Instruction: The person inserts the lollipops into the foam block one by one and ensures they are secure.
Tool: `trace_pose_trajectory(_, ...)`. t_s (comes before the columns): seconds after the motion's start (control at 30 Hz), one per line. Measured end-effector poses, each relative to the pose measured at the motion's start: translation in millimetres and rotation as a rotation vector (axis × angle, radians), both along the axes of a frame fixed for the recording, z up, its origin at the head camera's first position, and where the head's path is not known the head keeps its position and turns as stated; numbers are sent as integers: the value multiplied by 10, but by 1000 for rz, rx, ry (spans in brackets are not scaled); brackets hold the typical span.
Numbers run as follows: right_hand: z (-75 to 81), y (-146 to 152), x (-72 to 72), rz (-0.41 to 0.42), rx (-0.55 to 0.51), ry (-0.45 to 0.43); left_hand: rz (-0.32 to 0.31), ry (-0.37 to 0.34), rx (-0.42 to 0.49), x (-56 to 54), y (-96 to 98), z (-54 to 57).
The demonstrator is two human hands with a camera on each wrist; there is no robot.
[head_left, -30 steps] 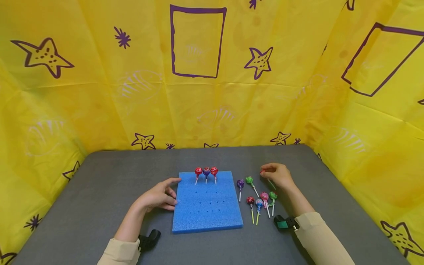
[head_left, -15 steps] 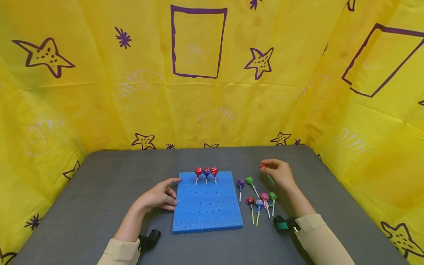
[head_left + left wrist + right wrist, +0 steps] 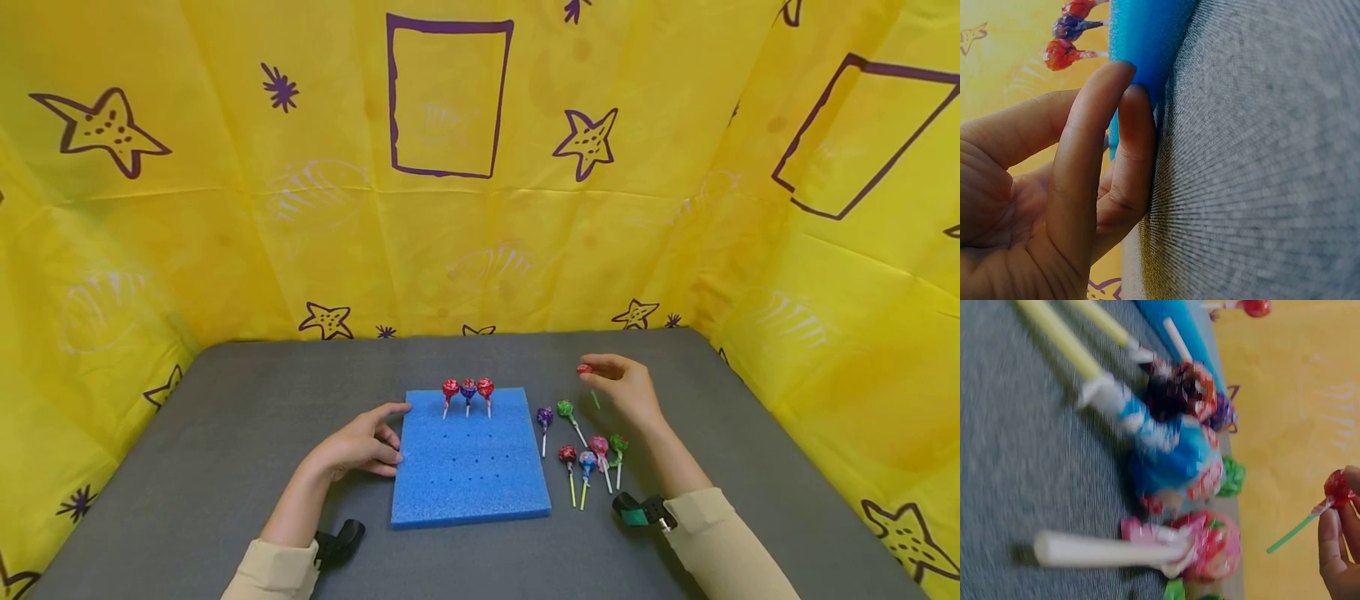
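Observation:
A blue foam board [image 3: 471,492] with rows of small holes lies on the table. Two red lollipops [image 3: 450,387] and a purple-blue one [image 3: 468,387] stand upright along its far edge. My left hand [image 3: 363,442] rests against the board's left side, fingers touching the edge, as the left wrist view [image 3: 1079,169] confirms. To the board's right and above the table, my right hand [image 3: 630,390] pinches a red lollipop [image 3: 1338,487] by its wrapped head. Its green stick [image 3: 1291,534] points down and away from the fingers.
Loose lollipops lie right of the board: purple [image 3: 544,417], green [image 3: 566,409], dark red [image 3: 567,454], blue [image 3: 587,461], pink [image 3: 598,446] and another green one [image 3: 618,443]. A yellow patterned curtain [image 3: 450,250] surrounds the grey table [image 3: 300,375].
My right hand has risen and shifted left with the red lollipop, lifting it off the tabletop area. The left hand and the board have stayed put.

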State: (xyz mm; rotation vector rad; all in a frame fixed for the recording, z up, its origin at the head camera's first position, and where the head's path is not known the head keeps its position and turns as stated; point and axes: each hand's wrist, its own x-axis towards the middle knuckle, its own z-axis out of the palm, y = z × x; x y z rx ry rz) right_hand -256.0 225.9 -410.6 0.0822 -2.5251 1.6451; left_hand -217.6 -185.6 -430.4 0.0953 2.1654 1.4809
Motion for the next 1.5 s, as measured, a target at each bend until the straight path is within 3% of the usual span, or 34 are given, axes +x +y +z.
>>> trace_pose_trajectory(0.27,26,-157,80,53,-77,-44,-5,8,5,2,-8,-4)
trace_pose_trajectory(0.7,71,-461,165,144,-181,-43,4,13,10,15,-8,-20)
trace_pose_trajectory(1.03,39,-725,229,227,-202,-67,11,6,-2,2,-5,-16)
trace_pose_trajectory(1.5,21,-1041,271,247,-152,-65,9,11,-8,2,-7,-17)
